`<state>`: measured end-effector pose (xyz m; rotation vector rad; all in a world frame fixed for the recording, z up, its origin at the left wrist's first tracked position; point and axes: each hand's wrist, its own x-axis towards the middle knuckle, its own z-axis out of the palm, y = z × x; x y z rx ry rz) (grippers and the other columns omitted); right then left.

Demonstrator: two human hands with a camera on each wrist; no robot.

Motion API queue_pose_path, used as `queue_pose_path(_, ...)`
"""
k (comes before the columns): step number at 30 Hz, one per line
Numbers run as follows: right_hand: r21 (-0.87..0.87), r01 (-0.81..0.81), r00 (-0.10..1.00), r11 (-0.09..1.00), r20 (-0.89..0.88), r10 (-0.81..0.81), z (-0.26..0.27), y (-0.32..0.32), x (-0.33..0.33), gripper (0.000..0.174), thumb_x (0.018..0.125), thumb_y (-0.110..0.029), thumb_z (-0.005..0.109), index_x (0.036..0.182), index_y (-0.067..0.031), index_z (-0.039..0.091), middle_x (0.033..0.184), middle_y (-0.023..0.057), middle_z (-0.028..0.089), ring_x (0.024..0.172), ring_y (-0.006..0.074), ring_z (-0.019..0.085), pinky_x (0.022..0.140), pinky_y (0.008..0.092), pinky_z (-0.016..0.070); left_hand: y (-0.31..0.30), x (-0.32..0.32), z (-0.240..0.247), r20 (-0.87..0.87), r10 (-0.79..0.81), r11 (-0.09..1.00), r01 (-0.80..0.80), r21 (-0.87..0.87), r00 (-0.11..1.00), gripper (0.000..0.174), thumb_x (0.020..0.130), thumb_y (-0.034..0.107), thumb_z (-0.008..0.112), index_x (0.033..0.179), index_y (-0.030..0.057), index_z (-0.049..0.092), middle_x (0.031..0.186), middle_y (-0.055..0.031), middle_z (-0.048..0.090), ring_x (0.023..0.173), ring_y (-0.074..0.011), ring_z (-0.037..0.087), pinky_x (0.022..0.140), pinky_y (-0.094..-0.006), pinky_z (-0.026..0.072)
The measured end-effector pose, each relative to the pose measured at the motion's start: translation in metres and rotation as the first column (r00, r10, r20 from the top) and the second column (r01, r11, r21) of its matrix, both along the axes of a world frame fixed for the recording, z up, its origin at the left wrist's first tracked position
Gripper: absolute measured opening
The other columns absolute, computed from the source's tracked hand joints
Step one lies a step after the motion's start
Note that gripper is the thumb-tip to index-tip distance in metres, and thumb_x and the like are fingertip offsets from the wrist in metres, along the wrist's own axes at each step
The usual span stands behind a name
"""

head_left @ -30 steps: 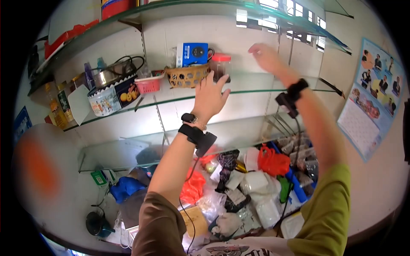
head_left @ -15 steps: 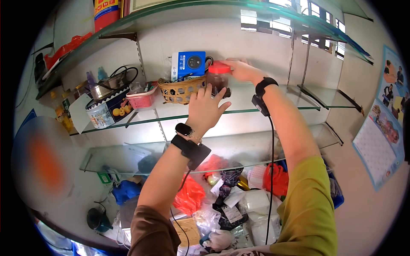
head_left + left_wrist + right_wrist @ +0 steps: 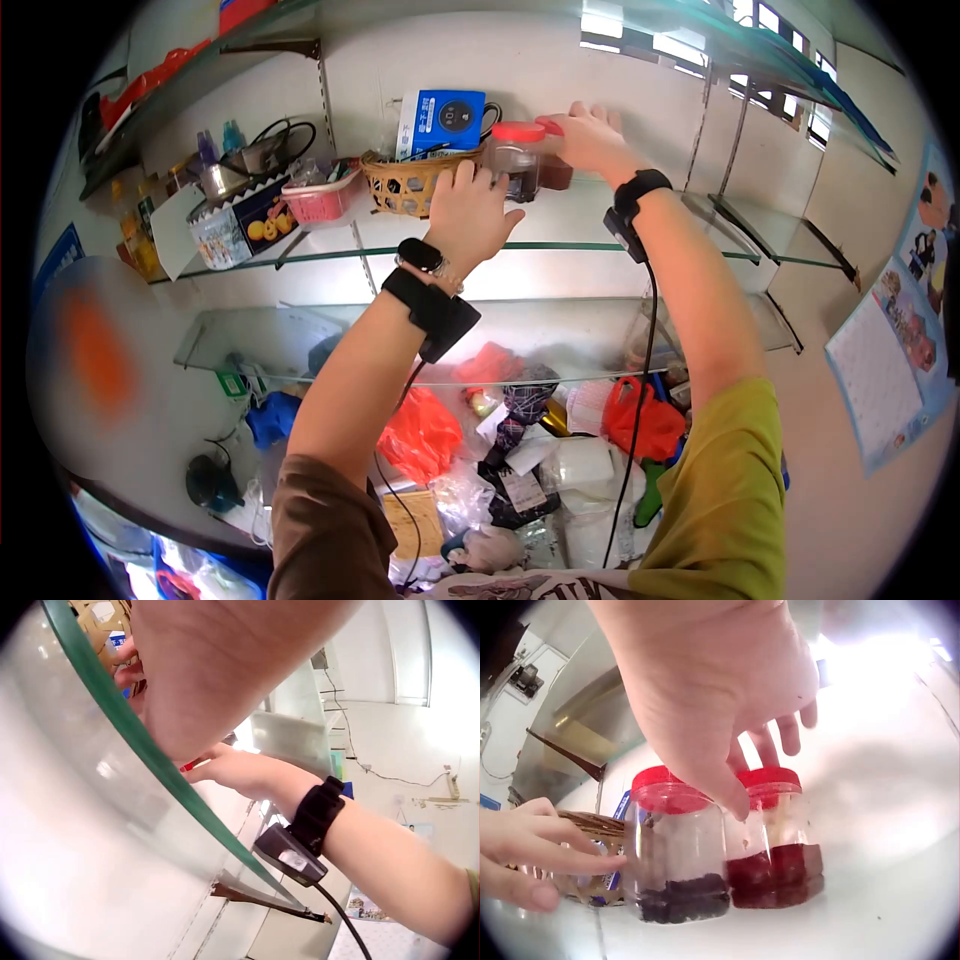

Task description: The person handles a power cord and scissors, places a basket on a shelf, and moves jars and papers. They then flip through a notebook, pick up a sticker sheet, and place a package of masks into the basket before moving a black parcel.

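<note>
Two clear jars with red lids stand side by side on the glass shelf (image 3: 600,215). Dark contents fill the bottom of the left jar (image 3: 679,855), while the right jar (image 3: 776,881) has dark red contents. My right hand (image 3: 592,142) pinches the right jar's lid, its thumb in front and fingers behind, as the right wrist view shows. My left hand (image 3: 468,218) is held at the shelf's front with fingers extended. Its fingertips reach the side of the left jar and overlap the woven basket (image 3: 395,185), which holds a blue-and-white box (image 3: 445,122).
Left along the shelf are a pink basket (image 3: 318,203) and a decorated tin (image 3: 222,238). Another glass shelf (image 3: 340,20) hangs above. Below lie bags and packages, including a red bag (image 3: 642,418). A calendar (image 3: 880,350) hangs on the right wall.
My right hand has come from the air at the right to the jars and now holds the right one's lid. That second jar has come into sight. My left hand stays near the basket.
</note>
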<state>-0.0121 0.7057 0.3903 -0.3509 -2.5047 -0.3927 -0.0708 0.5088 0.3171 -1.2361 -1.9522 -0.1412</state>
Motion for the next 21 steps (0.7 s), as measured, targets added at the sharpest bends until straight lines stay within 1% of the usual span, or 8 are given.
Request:
queue_pose_path(4, -0.109, -0.011, 0.998, 0.994, -0.057, 0.005, -0.008, 0.018, -0.004, 0.048, 0.084, -0.035, 0.061, 0.130, -0.0276, 0.051, 0.128, 0.0184, 0.045, 0.115, 0.0361, 0.043, 0.097, 0.0454, 0.0351, 0.011, -0.006, 0.003, -0.017, -0.006, 0.999, 0.007, 0.053, 1.000, 0.039, 0.085, 0.039, 0.057, 0.108, 0.0073, 0.062, 0.098, -0.0084, 0.057, 0.099, -0.0257, 0.049, 0.082, -0.0385, 0.0394)
queue_pose_path(6, -0.373, -0.282, 0.959, 0.884, -0.132, 0.251, -0.009, 0.034, -0.002, 0.044, 0.082, -0.012, 0.050, 0.125, -0.0191, 0.052, 0.128, 0.0185, 0.044, 0.112, 0.0384, 0.050, 0.093, 0.0424, 0.0427, 0.016, -0.010, 0.003, -0.039, -0.094, 0.994, 0.096, 0.043, 0.995, 0.037, 0.086, 0.036, 0.056, 0.110, 0.0085, 0.061, 0.102, -0.0079, 0.056, 0.099, -0.0262, 0.049, 0.083, -0.0386, 0.0395)
queue_pose_path(7, -0.369, -0.284, 0.959, 0.885, -0.125, 0.255, -0.007, 0.036, 0.000, 0.044, 0.082, -0.012, 0.050, 0.125, -0.0191, 0.052, 0.128, 0.0185, 0.044, 0.112, 0.0384, 0.050, 0.093, 0.0424, 0.0427, 0.016, -0.010, 0.006, -0.034, -0.090, 0.995, 0.092, 0.050, 0.995, 0.037, 0.086, 0.036, 0.056, 0.110, 0.0085, 0.061, 0.102, -0.0079, 0.056, 0.099, -0.0262, 0.049, 0.083, -0.0386, 0.0395)
queue_pose_path(9, -0.319, -0.127, 0.991, 0.939, -0.084, 0.105, 0.000, 0.039, 0.004, 0.041, 0.083, -0.018, 0.054, 0.123, -0.0110, 0.050, 0.123, 0.0215, 0.048, 0.108, 0.0396, 0.054, 0.087, 0.0435, 0.0461, 0.019, -0.008, 0.013, -0.085, -0.371, 0.928, 0.371, -0.010, 0.925, 0.036, 0.087, 0.034, 0.056, 0.113, 0.0099, 0.060, 0.105, -0.0074, 0.055, 0.099, -0.0263, 0.049, 0.085, -0.0393, 0.0395)
queue_pose_path(12, -0.306, -0.052, 0.995, 0.951, -0.102, 0.022, 0.006, 0.040, 0.010, 0.037, 0.081, -0.022, 0.061, 0.111, -0.0026, 0.052, 0.112, 0.0196, 0.054, 0.102, 0.0375, 0.055, 0.091, 0.0383, 0.0430, 0.027, -0.010, 0.008, -0.086, -0.373, 0.923, 0.361, -0.132, 0.924, 0.039, 0.088, 0.037, 0.054, 0.117, 0.0103, 0.059, 0.109, -0.0082, 0.056, 0.103, -0.0263, 0.050, 0.090, -0.0390, 0.0382)
queue_pose_path(16, -0.389, -0.086, 0.996, 0.917, -0.057, 0.069, 0.010, 0.047, 0.019, 0.041, 0.079, -0.018, 0.059, 0.117, -0.0035, 0.051, 0.116, 0.0200, 0.054, 0.107, 0.0352, 0.054, 0.092, 0.0377, 0.0424, 0.040, -0.032, 0.012, 0.055, -0.209, 0.963, 0.215, -0.161, 0.976, 0.045, 0.089, 0.042, 0.051, 0.120, 0.0101, 0.058, 0.115, -0.0101, 0.057, 0.109, -0.0263, 0.050, 0.094, -0.0377, 0.0369)
queue_pose_path(19, -0.471, -0.183, 0.983, 0.863, -0.105, 0.152, 0.006, 0.041, 0.029, 0.050, 0.081, -0.031, 0.063, 0.120, -0.0012, 0.052, 0.123, 0.0222, 0.052, 0.109, 0.0340, 0.056, 0.091, 0.0378, 0.0447, 0.048, -0.046, 0.002, 0.012, -0.130, 0.983, 0.131, -0.125, 0.991, 0.052, 0.088, 0.052, 0.046, 0.112, 0.0091, 0.064, 0.119, -0.0109, 0.059, 0.112, -0.0240, 0.050, 0.097, -0.0344, 0.0327)
queue_pose_path(21, -0.669, -0.355, 0.927, 0.653, -0.161, 0.339, 0.008, 0.019, 0.037, 0.055, 0.080, -0.026, 0.062, 0.125, 0.0005, 0.048, 0.125, 0.0225, 0.051, 0.111, 0.0334, 0.055, 0.090, 0.0383, 0.0445, 0.052, -0.039, 0.014, 0.065, -0.054, 0.977, 0.066, -0.204, 0.996, 0.053, 0.088, 0.052, 0.046, 0.112, 0.0087, 0.065, 0.119, -0.0109, 0.059, 0.113, -0.0244, 0.049, 0.097, -0.0345, 0.0324)
